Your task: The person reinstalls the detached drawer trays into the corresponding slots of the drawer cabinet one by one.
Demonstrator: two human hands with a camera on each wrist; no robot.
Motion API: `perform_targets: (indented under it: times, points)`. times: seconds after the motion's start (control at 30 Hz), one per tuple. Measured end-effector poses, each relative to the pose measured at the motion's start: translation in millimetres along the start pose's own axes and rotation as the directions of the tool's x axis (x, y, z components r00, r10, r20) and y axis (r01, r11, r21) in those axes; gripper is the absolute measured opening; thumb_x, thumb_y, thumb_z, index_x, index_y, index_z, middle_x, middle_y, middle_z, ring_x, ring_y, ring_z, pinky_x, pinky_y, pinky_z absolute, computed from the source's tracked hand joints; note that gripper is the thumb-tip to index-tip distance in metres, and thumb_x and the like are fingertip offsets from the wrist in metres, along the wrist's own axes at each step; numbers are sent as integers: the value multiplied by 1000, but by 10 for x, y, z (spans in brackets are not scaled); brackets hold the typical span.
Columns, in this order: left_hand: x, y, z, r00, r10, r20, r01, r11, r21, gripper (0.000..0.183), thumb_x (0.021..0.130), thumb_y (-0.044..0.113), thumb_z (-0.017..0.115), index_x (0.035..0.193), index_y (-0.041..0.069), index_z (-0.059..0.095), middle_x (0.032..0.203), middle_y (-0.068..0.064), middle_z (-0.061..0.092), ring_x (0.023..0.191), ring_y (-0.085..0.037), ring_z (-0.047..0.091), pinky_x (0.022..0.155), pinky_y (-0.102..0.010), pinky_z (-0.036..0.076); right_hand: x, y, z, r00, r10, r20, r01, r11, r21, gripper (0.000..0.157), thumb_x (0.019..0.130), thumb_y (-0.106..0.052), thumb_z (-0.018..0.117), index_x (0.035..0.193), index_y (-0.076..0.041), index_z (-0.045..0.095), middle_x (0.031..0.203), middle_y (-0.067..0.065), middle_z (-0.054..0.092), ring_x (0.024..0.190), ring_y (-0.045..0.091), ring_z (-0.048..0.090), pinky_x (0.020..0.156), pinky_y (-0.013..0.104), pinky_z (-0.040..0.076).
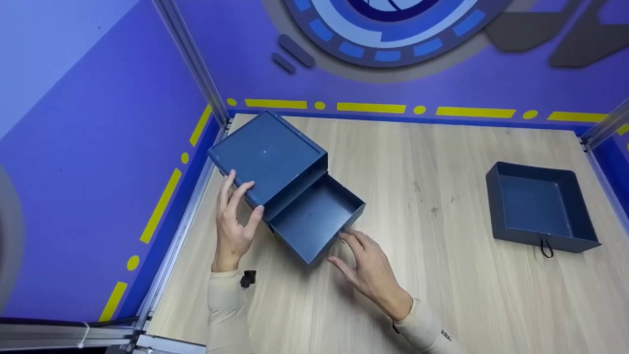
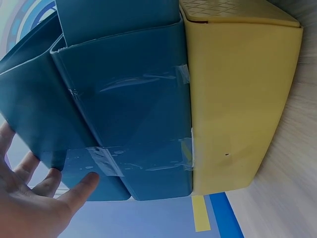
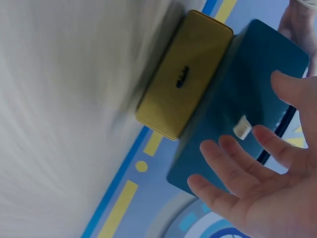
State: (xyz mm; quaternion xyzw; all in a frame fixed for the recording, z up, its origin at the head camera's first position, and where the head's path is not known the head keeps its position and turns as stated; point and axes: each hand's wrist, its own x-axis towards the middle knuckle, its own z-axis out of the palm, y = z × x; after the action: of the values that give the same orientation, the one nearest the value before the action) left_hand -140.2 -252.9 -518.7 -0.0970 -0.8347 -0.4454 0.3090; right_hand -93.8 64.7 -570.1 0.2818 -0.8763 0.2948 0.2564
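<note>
A stack of drawer units stands at the left, with a dark blue casing [image 1: 268, 152] on top whose front is an empty opening. Below it, a blue drawer [image 1: 314, 216] juts out, bare inside. The lowest unit is yellow [image 2: 237, 109], with a small dark pull on its front. My left hand [image 1: 233, 231] rests its spread fingers against the side of the top casing. At the front of the pulled-out drawer is my right hand [image 1: 373, 273], fingers loosely extended and thumb apart. One fingertip is right by a small white tab [image 3: 242, 127] on the drawer front.
A separate dark blue drawer [image 1: 535, 201] with a black loop pull [image 1: 547, 249] lies on the wooden table [image 1: 432, 295] at the right. Blue walls with yellow markings bound the table at the left and back. Clear tape joins the casings' sides.
</note>
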Motion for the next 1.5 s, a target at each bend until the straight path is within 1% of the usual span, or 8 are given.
perform_targets:
  times: [0.17, 0.43, 0.73, 0.9, 1.13, 1.27, 1.33, 1.5]
  points:
    - [-6, 0, -7, 1000, -8, 4, 8, 1000, -1, 49, 93, 31, 71, 140, 20, 69, 172, -9, 37, 163, -37, 26, 126, -69, 25, 29, 0, 46, 999, 20, 30, -21, 1000, 21, 54, 87, -37, 88, 127, -6, 71, 124, 15, 72, 106, 31, 75, 86, 44, 63]
    - [-29, -2, 3, 1000, -14, 0, 14, 1000, 6, 49, 93, 27, 71, 141, 20, 69, 172, -11, 36, 162, -37, 28, 125, -70, 26, 185, -17, 178, 997, 25, 67, -28, 998, 50, 56, 91, -38, 84, 135, -7, 68, 126, 14, 73, 103, 30, 77, 83, 43, 64]
    - [-40, -12, -3, 1000, -23, 11, 23, 1000, 3, 50, 93, 27, 70, 142, 20, 68, 173, -10, 35, 163, -36, 27, 124, -71, 27, 369, -61, 345, 986, 21, 168, -31, 998, 59, 67, 94, -40, 80, 149, -9, 60, 143, 20, 68, 111, 38, 76, 85, 50, 64]
    - [-42, -7, -12, 999, -41, 24, 41, 999, 11, 50, 93, 28, 70, 143, 20, 67, 174, -10, 34, 163, -36, 27, 124, -71, 28, 476, -86, 432, 978, 36, 206, -54, 995, 82, 69, 95, -39, 79, 152, -9, 57, 146, 21, 66, 98, 38, 77, 78, 50, 64]
    - [-40, -3, -19, 998, -51, 32, 50, 998, 27, 51, 94, 31, 70, 143, 21, 67, 174, -10, 34, 162, -35, 28, 124, -72, 26, 594, -103, 537, 966, 50, 253, -74, 993, 87, 70, 96, -37, 79, 155, -10, 54, 148, 17, 66, 86, 33, 77, 74, 48, 64]
    - [-24, -9, -11, 999, -45, 30, 45, 999, 24, 50, 93, 31, 70, 143, 21, 68, 174, -10, 34, 162, -36, 28, 124, -71, 26, 663, -107, 552, 958, 58, 280, -85, 993, 88, 70, 97, -38, 78, 157, -11, 52, 149, 20, 63, 65, 24, 68, 68, 46, 63]
    - [-17, -8, -9, 999, -45, 28, 45, 999, 21, 50, 93, 31, 70, 142, 21, 68, 173, -10, 34, 162, -36, 28, 125, -71, 26, 691, -105, 560, 955, 63, 288, -89, 993, 77, 70, 97, -38, 77, 157, -11, 52, 150, 22, 62, 59, 21, 64, 65, 45, 62]
    - [-1, 8, -7, 999, -40, 23, 40, 999, 17, 50, 93, 32, 71, 141, 21, 69, 173, -10, 35, 162, -36, 28, 125, -71, 25, 740, -101, 555, 949, 65, 308, -90, 994, 67, 70, 98, -37, 77, 158, -12, 51, 148, 26, 61, 65, 27, 70, 67, 48, 63]
